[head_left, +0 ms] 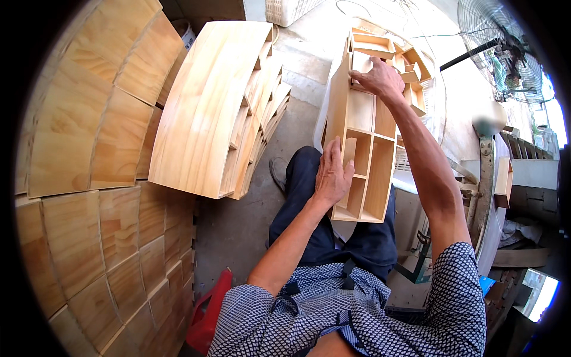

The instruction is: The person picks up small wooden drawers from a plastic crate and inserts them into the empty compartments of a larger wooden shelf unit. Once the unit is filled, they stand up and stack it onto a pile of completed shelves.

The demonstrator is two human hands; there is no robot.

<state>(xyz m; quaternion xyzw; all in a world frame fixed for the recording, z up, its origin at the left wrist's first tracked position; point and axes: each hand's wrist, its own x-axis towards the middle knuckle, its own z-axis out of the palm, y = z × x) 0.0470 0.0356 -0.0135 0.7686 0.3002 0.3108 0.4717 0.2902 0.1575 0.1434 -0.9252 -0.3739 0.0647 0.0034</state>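
Note:
A long pale wooden organizer box [373, 169], divided into several open compartments, rests across my thighs with its far end on a white surface. My left hand [333, 177] lies along its near left edge, fingers stretched and thumb apart on the inner side. At the far end, my right hand [380, 78] reaches in, thumb and forefinger around a pale wooden piece [361, 62] in a compartment. That piece is partly hidden, so its full shape does not show. Small wooden drawers [413, 72] lie just beyond and to the right of this hand.
Stacked wooden organizers [208, 107] stand left of my legs, beside a tall wall of stacked wooden boxes [89, 238]. A red plastic stool [209, 312] is at lower left. A caged fan [505, 47] stands far right, with a wooden drawer [503, 181] below it.

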